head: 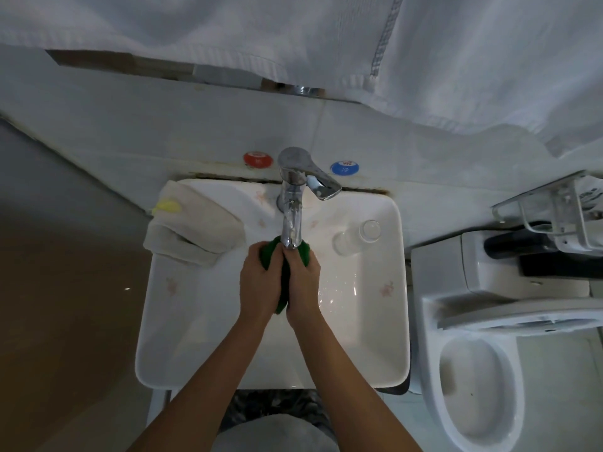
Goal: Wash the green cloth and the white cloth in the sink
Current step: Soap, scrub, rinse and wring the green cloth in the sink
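Green cloth (pixel 268 254) is bunched between my fingers, both hands curled tight round it, just under the tap (pixel 291 223) in the sink (pixel 195 321). I should rub it well under the spout and squeeze slowly. White cloth (pixel 192 223) waits left of my fingers, on the sink's edge.

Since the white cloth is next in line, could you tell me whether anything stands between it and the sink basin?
Nothing visible blocks it. The white cloth lies draped over the sink's back-left rim, beside the faucet. The basin's middle is taken up by the left hand and right hand, both gripping the green cloth under the spout.
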